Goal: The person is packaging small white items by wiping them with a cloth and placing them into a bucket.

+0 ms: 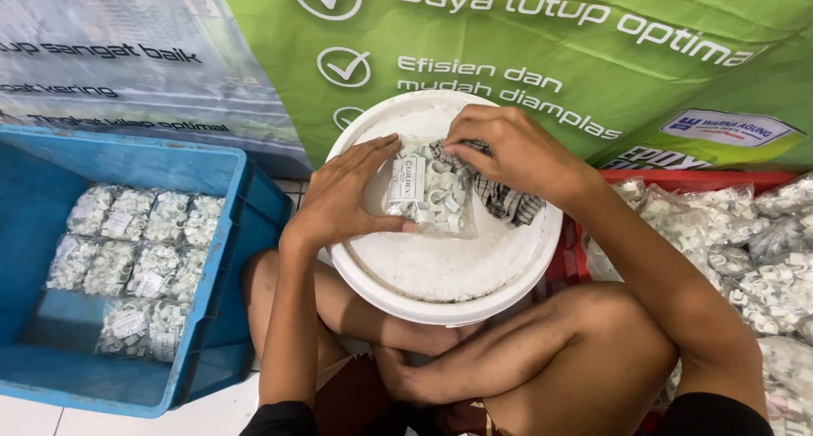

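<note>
Left hand (343, 195) gripping clear clip bag (428, 195) at 9 o'clock, right hand (508, 148) pinching its 1 o'clock corner over checkered cloth (504, 199). Best kept flat on white bucket lid (440, 267), pressed evenly.

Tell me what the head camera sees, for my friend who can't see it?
Two hands, left hand and right hand, hold a clear bag of small white clips on a white bucket lid. A blue crate of filled bags sits on the person's left.

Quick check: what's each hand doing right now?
Left hand: holding the clear bag of white clips.
Right hand: pinching the bag's top edge.
</note>
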